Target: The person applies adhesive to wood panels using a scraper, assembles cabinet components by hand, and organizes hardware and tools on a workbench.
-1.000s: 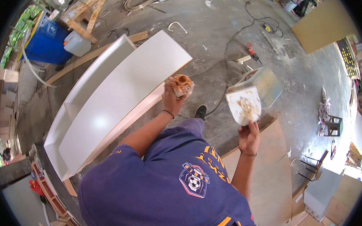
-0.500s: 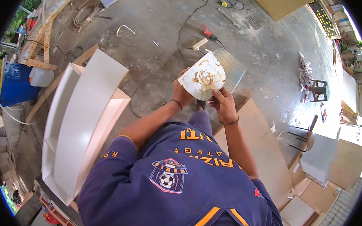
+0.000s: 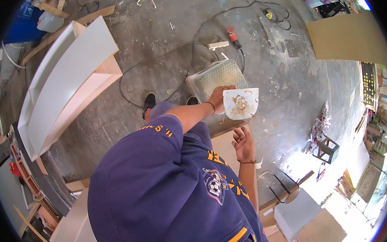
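Note:
My left hand [image 3: 218,99] is closed on the edge of a small white board [image 3: 241,104] with rounded corners and patchy brown stains on its face. Just nearer to me, my right hand [image 3: 243,145] holds nothing, its fingers apart and a little bent below the board. Behind my left hand stands a low, pale seat-like block [image 3: 217,77] with a textured, shiny top.
A curved white shelf unit [image 3: 69,82] stands at the left. On the concrete floor lie a red power tool [image 3: 232,36], a white power strip [image 3: 218,45] and looping black cable. A large tan board [image 3: 350,38] is at the far right, a dark stool [image 3: 326,149] at the right.
My right hand has let go of the board and drawn back toward me. My left hand has carried the board to the right. The whole view has shifted as my head turned.

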Motion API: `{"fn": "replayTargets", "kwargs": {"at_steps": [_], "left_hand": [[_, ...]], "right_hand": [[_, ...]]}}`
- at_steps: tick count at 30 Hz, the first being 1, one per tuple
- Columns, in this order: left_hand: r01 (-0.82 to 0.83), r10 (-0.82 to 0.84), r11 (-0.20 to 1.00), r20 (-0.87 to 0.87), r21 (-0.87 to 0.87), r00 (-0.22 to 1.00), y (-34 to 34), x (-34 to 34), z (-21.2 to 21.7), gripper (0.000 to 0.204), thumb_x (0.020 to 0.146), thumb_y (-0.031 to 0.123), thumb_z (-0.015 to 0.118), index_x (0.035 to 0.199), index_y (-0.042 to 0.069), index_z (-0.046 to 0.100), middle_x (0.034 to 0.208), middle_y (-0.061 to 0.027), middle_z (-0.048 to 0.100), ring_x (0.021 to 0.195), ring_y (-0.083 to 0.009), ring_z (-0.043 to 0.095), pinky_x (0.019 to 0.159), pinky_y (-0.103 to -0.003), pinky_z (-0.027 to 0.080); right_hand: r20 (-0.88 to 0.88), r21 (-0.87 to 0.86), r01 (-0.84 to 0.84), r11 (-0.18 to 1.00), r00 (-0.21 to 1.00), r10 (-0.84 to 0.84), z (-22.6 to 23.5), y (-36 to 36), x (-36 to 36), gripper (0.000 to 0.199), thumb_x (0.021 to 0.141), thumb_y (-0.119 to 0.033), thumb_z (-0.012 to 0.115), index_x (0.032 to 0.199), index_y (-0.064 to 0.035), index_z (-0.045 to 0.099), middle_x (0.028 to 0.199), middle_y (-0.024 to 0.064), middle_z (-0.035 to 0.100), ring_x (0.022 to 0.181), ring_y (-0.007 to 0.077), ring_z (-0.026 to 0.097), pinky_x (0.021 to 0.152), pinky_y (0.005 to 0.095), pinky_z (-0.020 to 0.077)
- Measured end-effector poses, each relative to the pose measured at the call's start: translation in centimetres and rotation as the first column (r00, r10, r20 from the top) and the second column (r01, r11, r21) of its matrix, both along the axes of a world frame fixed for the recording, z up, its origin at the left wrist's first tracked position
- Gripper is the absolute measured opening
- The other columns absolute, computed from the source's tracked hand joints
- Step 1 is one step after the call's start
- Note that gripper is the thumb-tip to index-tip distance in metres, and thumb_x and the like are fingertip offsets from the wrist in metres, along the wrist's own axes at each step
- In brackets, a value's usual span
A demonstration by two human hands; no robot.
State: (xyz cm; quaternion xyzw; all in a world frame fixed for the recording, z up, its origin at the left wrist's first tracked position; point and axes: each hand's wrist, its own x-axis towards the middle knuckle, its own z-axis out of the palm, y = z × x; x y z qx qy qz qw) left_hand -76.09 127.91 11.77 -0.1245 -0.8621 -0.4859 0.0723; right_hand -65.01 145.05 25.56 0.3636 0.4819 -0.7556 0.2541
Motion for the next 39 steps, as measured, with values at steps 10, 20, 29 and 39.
{"fn": "replayTargets", "kwargs": {"at_steps": [10,20,29,39], "left_hand": [[-0.112,0.114,0.993,0.068,-0.033,0.991,2.9,-2.8,-3.2,0.029,0.080,0.030,0.058,0.101,0.011,0.061,0.096,-0.0123,0.065,0.092,-0.0332,0.061,0.080,-0.039,0.050],[0.210,0.005,0.901,0.495,-0.379,0.869,0.7,-2.3,0.6,0.097,0.069,0.030,0.072,0.147,0.018,0.016,0.148,-0.0111,0.027,0.129,-0.0313,0.038,0.100,-0.059,0.028],[0.164,0.078,0.971,0.882,-0.172,0.464,-18.6,6.9,1.7,0.109,0.067,0.045,0.075,0.148,0.016,0.009,0.151,-0.0150,0.020,0.137,-0.0289,0.026,0.108,-0.057,0.019],[-0.821,0.441,0.482,0.895,-0.307,-0.075,-34.6,38.2,-3.7,0.105,0.072,0.061,0.063,0.142,-0.005,0.019,0.142,-0.0257,0.034,0.131,-0.0360,0.035,0.108,-0.039,0.030]], "right_hand": [[0.238,0.087,0.020,0.996,0.970,-0.040,-3.2,5.3,4.9,0.038,0.091,-0.035,0.055,0.121,-0.0128,0.048,0.111,0.0060,0.058,0.085,0.0150,0.055,0.067,0.0303,0.0455],[0.241,0.111,-0.195,0.974,0.957,0.164,-10.1,9.4,3.8,0.043,0.092,-0.029,0.052,0.125,-0.0035,0.043,0.117,0.0127,0.056,0.091,0.0218,0.057,0.071,0.0321,0.0495],[0.154,0.234,-0.498,0.835,0.867,0.475,-15.1,3.6,-0.4,0.033,0.093,-0.027,0.049,0.111,0.0017,0.053,0.101,0.0135,0.059,0.083,0.0221,0.056,0.072,0.0327,0.0478],[-0.259,0.573,-0.673,0.469,0.394,0.882,-16.9,-24.0,-11.4,0.029,0.093,-0.025,0.049,0.096,0.0026,0.059,0.087,0.0112,0.060,0.074,0.0201,0.055,0.068,0.0321,0.0457]]}}
